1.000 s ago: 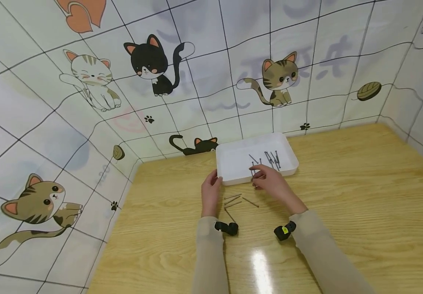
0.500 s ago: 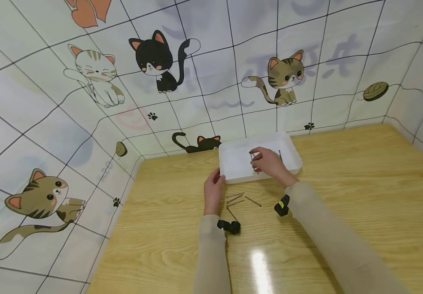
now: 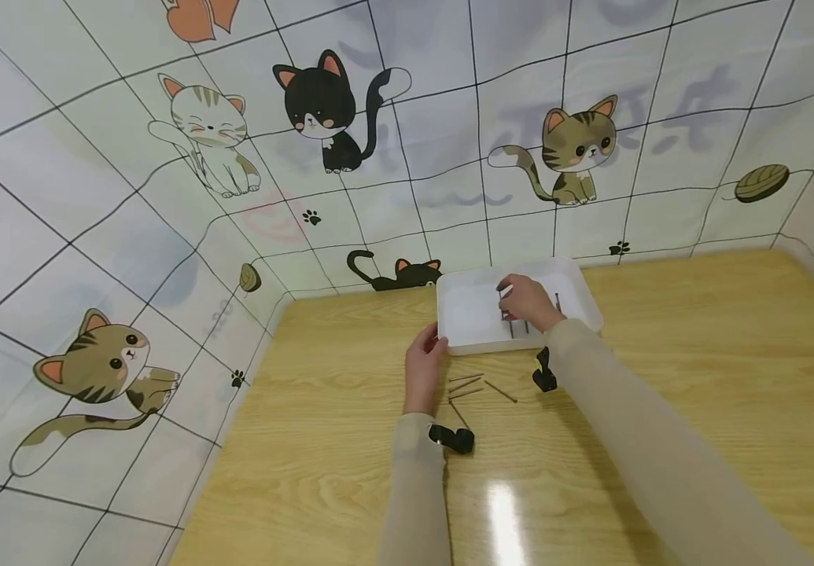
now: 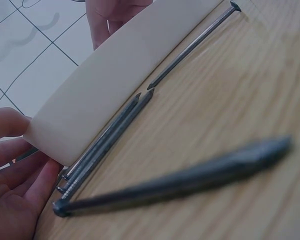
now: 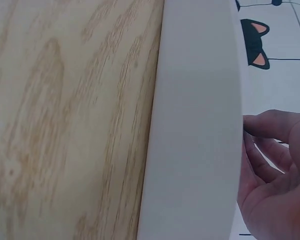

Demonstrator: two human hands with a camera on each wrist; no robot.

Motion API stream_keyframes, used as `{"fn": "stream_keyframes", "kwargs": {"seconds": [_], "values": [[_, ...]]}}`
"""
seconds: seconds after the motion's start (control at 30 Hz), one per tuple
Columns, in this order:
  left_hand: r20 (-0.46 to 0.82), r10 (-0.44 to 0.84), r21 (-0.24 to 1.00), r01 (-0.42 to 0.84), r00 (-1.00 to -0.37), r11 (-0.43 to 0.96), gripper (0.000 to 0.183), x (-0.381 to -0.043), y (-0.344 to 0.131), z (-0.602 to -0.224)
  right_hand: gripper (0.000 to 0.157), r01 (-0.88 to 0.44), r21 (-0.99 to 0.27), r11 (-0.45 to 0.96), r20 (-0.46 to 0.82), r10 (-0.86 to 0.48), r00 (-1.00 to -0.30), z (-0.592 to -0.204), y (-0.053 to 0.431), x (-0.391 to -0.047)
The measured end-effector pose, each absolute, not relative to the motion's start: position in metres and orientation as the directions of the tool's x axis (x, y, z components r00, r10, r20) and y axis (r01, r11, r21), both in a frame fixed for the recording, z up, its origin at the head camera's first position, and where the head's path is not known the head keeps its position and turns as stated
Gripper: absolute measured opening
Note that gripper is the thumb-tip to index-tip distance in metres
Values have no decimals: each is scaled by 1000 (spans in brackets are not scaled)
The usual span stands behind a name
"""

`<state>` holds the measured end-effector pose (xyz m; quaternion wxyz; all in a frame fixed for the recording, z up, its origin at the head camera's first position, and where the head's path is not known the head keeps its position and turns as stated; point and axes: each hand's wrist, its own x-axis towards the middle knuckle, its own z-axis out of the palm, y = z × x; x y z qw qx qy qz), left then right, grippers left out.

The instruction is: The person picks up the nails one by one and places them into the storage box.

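Note:
My left hand holds the near left corner of a shallow white tray; in the left wrist view its thumb and fingers lie around that corner. Reaching over the tray, my right hand pinches a nail between thumb and fingertips, the nail standing roughly upright. Other nails lie in the tray, partly hidden by that hand. In the right wrist view, the tray wall hides the fingertips. Several loose nails lie on the table in front of the tray, close to my left wrist.
The wooden table meets a tiled-pattern wall with cat drawings right behind the tray. A black wrist camera sits on the left sleeve, beside one loose nail. Another camera hangs at the right wrist, near the tray's front.
My right hand has moved from the tray's front edge up and over its inside, carrying the nail. The left hand stays at the corner. The head view has shifted slightly.

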<state>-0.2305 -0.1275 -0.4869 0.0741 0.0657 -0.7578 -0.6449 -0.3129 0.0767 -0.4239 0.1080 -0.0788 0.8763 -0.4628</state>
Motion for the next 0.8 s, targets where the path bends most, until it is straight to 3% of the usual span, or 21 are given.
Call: {"fn": "stream_keyframes", "kwargs": {"seconds": [0.33, 0.8], "values": [[18, -203, 984, -19, -979, 178, 41, -232, -127, -487, 39, -43, -696, 717, -168, -220, -961, -425, 76, -320], [22, -213, 982, -19, -977, 188, 39, -233, -127, -489, 36, -102, -607, 788, -128, -223, -966, -432, 73, -330]]}}
